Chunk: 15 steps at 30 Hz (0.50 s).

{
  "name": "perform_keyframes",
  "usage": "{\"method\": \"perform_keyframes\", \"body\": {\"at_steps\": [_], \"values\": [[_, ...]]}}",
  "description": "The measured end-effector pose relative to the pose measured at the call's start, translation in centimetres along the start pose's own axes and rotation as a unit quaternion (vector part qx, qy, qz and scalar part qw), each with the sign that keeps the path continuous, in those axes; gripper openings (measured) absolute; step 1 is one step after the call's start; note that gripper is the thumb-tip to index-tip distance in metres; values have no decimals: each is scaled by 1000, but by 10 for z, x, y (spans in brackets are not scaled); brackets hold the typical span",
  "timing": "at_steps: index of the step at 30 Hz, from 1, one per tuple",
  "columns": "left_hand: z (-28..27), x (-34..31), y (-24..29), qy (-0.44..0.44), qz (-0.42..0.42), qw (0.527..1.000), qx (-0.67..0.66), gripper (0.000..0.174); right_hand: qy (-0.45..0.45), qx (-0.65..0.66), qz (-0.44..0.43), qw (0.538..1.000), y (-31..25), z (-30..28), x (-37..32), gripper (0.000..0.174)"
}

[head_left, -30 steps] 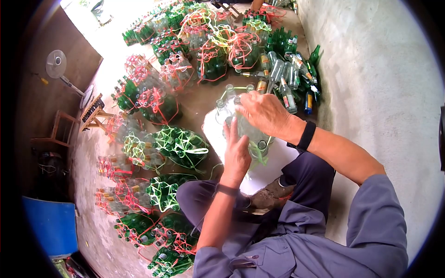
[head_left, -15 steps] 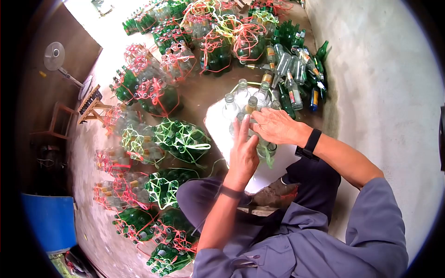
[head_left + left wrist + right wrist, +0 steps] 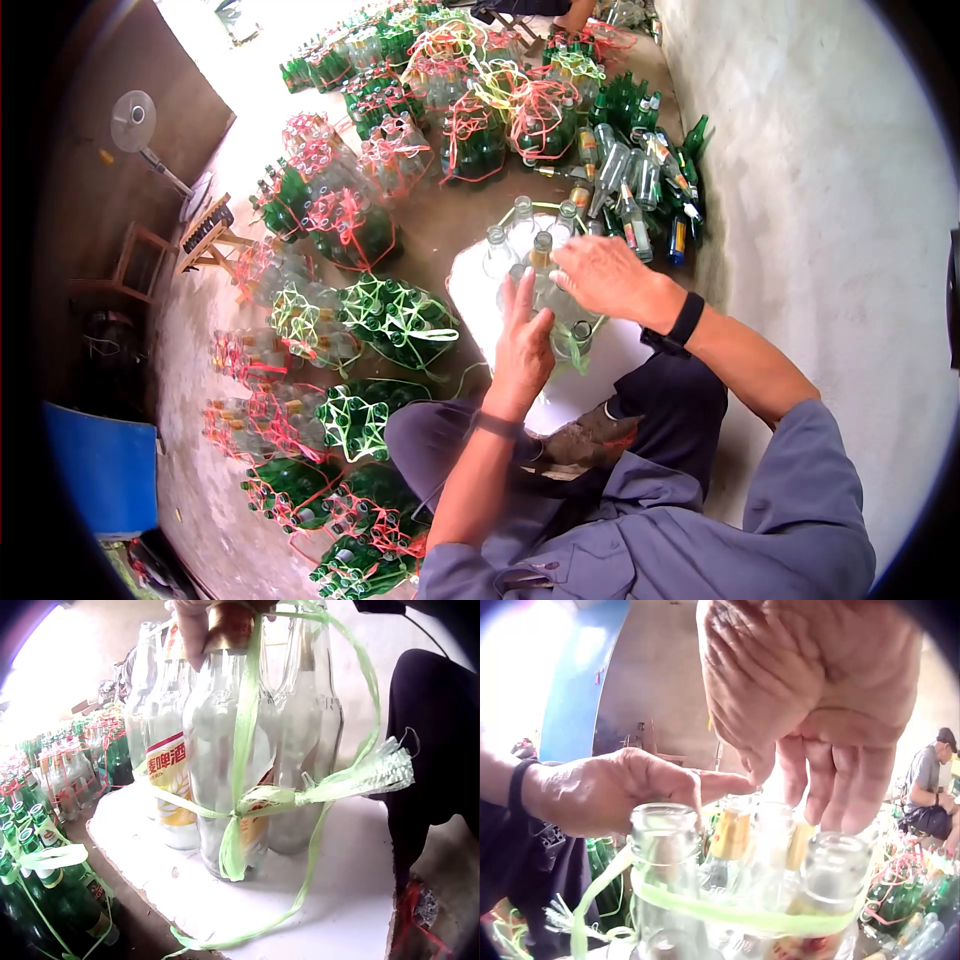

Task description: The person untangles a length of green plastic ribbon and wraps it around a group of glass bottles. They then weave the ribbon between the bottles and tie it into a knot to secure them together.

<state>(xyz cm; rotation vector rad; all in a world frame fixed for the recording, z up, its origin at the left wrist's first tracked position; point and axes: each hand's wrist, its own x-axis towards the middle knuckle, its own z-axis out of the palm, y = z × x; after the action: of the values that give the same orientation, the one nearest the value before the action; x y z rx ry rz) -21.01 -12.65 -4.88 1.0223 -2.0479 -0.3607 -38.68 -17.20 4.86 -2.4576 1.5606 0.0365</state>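
Hands: left hand (image 3: 525,345) presses straight fingers against the necks, right hand (image 3: 605,275) drapes loose over the mouths. Twine-tied bottle bundle (image 3: 520,230) stands upright on white board (image 3: 470,290), directly ahead; right hand on top.

Bundles of green bottles (image 3: 395,318) tied in green string sit on the floor (image 3: 430,220) along its left side. More bundles (image 3: 340,225) in red string run beyond them to the far end. Loose bottles (image 3: 640,185) lie heaped at the floor's right edge, against the wall (image 3: 820,180). A fan (image 3: 133,122) stands at the left edge, with a wooden rack (image 3: 205,232) near it. Someone (image 3: 932,799) sits at the far end.
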Motion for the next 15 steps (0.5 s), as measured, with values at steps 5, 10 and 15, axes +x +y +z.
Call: {"method": "perform_keyframes", "body": {"at_steps": [5,10,15], "values": [[-2,1,3,-4,-5,1000,-5,17,165,-48,-119,978,25,5,21,41],[-4,1,3,-11,-11,1000,-7,16,146,-36,-92,984,22,19,23,46],[-2,0,2,-13,-13,1000,-5,14,147,-116,-113,976,14,13,26,45]]}}
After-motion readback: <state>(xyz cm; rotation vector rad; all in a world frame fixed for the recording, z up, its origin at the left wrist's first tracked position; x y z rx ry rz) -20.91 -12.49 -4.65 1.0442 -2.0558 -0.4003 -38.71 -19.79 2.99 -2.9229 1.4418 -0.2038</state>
